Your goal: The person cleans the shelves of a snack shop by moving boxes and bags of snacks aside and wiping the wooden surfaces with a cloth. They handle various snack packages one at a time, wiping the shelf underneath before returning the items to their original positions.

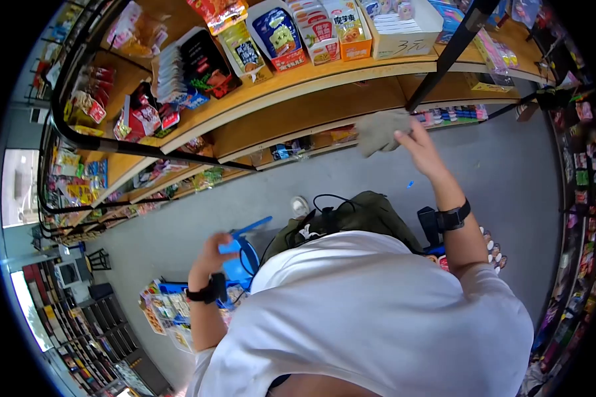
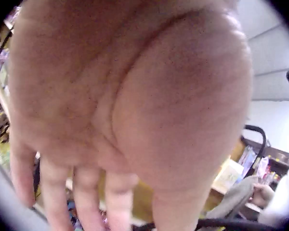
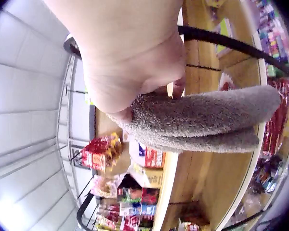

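Observation:
My right hand [image 1: 420,147] pinches a folded grey towel [image 1: 381,131] in front of the wooden shelf unit. In the right wrist view the thick, fuzzy towel [image 3: 202,115] hangs in folds from the thumb and fingers, near a bare stretch of shelf board [image 3: 195,178]. Lower left in the head view, my left hand [image 1: 212,255] is held in the air and grips nothing. Its palm [image 2: 125,96] fills much of the left wrist view, with the fingers stretched out. Behind that hand in the head view is a blue plastic container [image 1: 242,266].
Boxes and bags of snacks, among them a blue box [image 1: 277,33] and a white box marked 3元 [image 1: 404,40], line the upper shelf. A black metal post [image 1: 450,56] crosses the shelf edge. A dark green bag [image 1: 367,215] is at the person's front. More stocked shelves [image 1: 583,192] stand right.

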Demonstrator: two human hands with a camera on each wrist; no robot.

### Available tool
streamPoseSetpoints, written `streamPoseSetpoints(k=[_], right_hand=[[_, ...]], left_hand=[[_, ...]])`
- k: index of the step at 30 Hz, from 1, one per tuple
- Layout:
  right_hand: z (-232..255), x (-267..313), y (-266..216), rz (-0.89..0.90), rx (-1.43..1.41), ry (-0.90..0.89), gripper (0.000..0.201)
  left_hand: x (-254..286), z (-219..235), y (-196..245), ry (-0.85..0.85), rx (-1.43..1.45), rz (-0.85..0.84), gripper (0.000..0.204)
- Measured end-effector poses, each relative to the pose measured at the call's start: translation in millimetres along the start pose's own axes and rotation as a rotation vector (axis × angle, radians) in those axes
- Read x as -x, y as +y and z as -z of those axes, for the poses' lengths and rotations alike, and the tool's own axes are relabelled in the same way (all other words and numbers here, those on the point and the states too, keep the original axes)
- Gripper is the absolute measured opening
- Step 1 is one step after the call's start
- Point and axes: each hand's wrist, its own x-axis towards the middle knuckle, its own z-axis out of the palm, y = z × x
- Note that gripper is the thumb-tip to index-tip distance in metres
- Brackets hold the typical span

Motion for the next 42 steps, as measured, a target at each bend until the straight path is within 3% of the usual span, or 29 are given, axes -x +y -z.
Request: streamPoseSetpoints(k=[2,4,6,8,10,12,14,16,17,18,20,23,24,25,26,28,29,32,34,36,38,39,40,41,42], right_hand=[[-31.0,-8.6,-6.1,0.021,-0.023,-0.099,0.034],[-64.3,-15.2,-17.2,0.068,-0.002,-0.180,0.032],[-99.7,-22.8,-23.6,0.122,0.065,-0.214,0.031],[-128.7,-29.2,-16.9,0.114,0.009,-0.321,0.031],[-153.9,-28.3,-16.6,0.130,-0.225,-0.250,0.030],[-160.4,-27.8,-16.8,0.164,-0.220,-0.126,0.030],[-155.2,-26.2,-24.5,0.074,-0.411,-0.063,0.027],[-141.5,-30.8,-12.7,0.052,-0.037,-0.069,0.021],[-134.8,-32.4,-13.3,0.088,0.121,-0.032,0.016],[-129.2,-32.6,-13.5,0.128,0.255,0.009,0.013],[-119.4,-34.7,4.6,0.268,0.301,0.093,0.012],[-92.7,-30.4,32.7,0.253,0.412,0.218,0.011],[-73.4,-29.6,49.1,0.246,0.418,0.302,0.009],[-51.4,-27.7,70.0,0.236,0.419,0.376,0.008],[-31.2,-26.8,92.6,0.234,0.415,0.441,0.007],[15.5,-27.1,148.9,0.075,0.347,0.647,0.017],[38.6,-30.7,174.5,0.118,0.377,0.706,0.026],[109.3,-66.1,226.5,0.198,0.531,0.863,0.057],[134.4,-99.2,231.6,0.299,0.536,0.977,0.079],[159.3,-134.7,249.0,0.384,0.520,0.965,0.096],[185.1,-172.5,263.7,0.582,0.550,0.868,0.100],[192.9,-175.9,247.6,0.354,0.510,0.662,0.102],[189.6,-179.9,249.2,0.440,0.364,0.618,0.078],[186.8,-184.3,250.6,0.521,0.218,0.565,0.055],[186.0,-191.0,260.4,0.679,0.293,0.697,0.018]], left_hand=[[-50.2,16.2,34.3,0.309,-0.126,0.000,0.040],[-96.1,15.0,93.5,0.343,0.300,-0.153,0.061],[-127.5,0.6,140.6,0.278,0.056,-0.402,0.076],[-158.3,-15.8,155.5,0.183,0.016,-0.533,0.078],[-196.1,-39.3,125.7,0.042,0.427,-0.418,0.073],[-196.8,-34.8,149.6,-0.144,0.760,-0.282,0.048],[-201.5,-29.0,156.7,-0.246,0.691,-0.214,0.034],[-214.2,-34.7,143.6,-0.206,0.478,-0.238,0.025],[-225.1,-42.6,133.6,-0.205,0.533,-0.238,0.021],[-228.8,-43.0,137.8,-0.258,0.627,-0.132,0.022],[-247.6,-52.7,127.8,-0.307,0.716,-0.106,0.028],[-275.7,-55.0,126.4,-0.276,0.508,-0.302,0.035],[-286.2,-50.2,124.5,-0.298,0.532,-0.223,0.041],[-302.6,-53.0,111.8,-0.202,0.636,-0.185,0.041],[-309.1,-49.5,116.1,-0.211,0.863,-0.094,0.040],[-334.5,-54.1,89.5,-0.048,1.060,-0.065,0.050],[-340.5,-57.1,81.3,0.015,1.092,-0.091,0.054],[-361.3,-77.0,55.6,0.164,0.877,-0.353,0.048],[-387.3,-92.0,18.3,0.380,0.618,-0.260,0.046],[-418.2,-101.2,0.3,0.563,0.732,-0.389,0.045],[-455.1,-76.6,-14.9,0.498,1.004,-0.532,0.046],[-467.7,-61.9,-21.7,0.400,1.075,-0.515,0.047],[-482.6,-52.3,-29.4,0.289,1.141,-0.495,0.049],[-498.9,-43.6,-29.4,0.428,1.095,-0.485,0.048],[-510.1,-44.3,-31.6,0.560,1.046,-0.467,0.048]])
